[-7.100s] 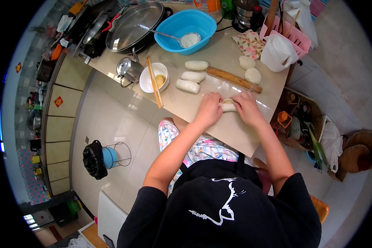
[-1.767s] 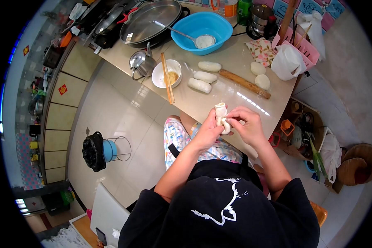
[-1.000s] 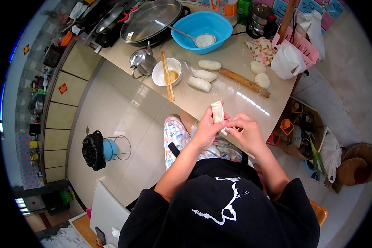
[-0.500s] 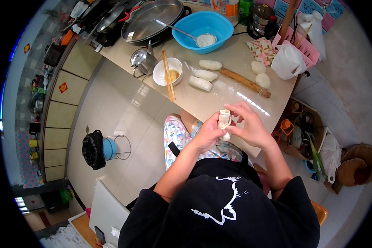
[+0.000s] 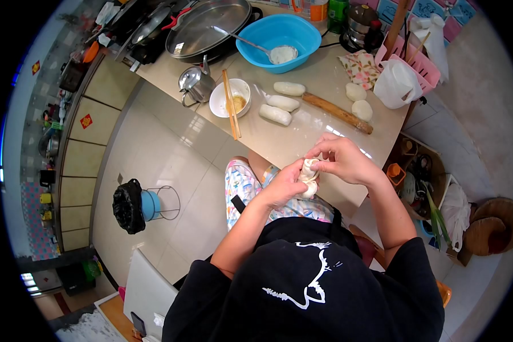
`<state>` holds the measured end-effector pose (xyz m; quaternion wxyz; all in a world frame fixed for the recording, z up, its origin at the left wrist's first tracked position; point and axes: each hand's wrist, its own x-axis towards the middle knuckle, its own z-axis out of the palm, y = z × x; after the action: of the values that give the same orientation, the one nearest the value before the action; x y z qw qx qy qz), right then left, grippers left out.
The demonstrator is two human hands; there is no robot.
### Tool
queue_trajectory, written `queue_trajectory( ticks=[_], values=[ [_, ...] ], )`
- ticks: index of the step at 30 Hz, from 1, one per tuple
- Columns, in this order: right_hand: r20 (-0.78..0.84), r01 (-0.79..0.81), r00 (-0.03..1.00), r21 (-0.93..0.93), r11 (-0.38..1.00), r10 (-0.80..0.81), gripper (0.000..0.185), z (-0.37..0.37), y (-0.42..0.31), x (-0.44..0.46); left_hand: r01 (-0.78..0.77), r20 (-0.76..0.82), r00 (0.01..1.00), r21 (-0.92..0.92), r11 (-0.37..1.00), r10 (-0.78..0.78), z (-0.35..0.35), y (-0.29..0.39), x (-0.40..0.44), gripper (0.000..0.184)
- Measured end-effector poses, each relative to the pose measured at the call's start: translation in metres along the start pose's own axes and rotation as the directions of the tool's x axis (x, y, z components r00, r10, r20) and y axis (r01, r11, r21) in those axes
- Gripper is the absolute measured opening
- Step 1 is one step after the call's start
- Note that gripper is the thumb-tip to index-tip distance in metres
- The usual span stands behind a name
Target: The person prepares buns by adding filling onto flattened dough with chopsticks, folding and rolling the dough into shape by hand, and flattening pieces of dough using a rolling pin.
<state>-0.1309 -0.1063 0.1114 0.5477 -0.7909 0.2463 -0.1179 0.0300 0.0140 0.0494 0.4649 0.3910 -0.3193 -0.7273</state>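
Hands: two, both engaged. The left hand is closed around one dough piece, its fingers wrapping the side; the right hand has its fingers narrowed to a pinch at the upper end.

Dough piece: one, located between the two sets of fingers, near the front edge of the desk. White, soft, creased and folded, with a rounded lower end; upper end partly covered by the fingers.

Beyond the fingers, slightly left: three smooth, pale dough rolls, lying side by side. Straight beyond the fingers: one wooden rolling pin, its left end beside the farthest roll. Past its right end: two flattened round dough pieces.

Farther left of the fingers: one white bowl, two chopsticks across it. Farthest ahead: one blue basin, containing one ladle bearing white powder.
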Motion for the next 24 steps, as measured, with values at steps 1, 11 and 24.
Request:
queue_trajectory(
  ticks=[1, 11, 24],
  values=[
    [0.012, 0.015, 1.0, -0.022, 1.0, -0.015, 0.021, 0.0, -0.001, 0.001, 0.01, -0.001, 1.0, 0.014, 1.0, -0.01, -0.001, -0.001, 0.0, 0.051],
    [-0.13, -0.018, 0.991, 0.049, 0.999, 0.025, 0.011, 0.017, 0.003, 0.006, 0.03, 0.008, 1.0, -0.192, 0.981, -0.029, 0.005, -0.004, 0.002, 0.047],
    [-0.373, 0.296, 0.861, -0.186, 0.937, -0.346, 0.022, 0.055, 0.014, -0.024, -0.064, -0.105, 0.994, -0.554, 0.83, 0.007, 0.005, 0.001, 0.0, 0.045]
  ],
)
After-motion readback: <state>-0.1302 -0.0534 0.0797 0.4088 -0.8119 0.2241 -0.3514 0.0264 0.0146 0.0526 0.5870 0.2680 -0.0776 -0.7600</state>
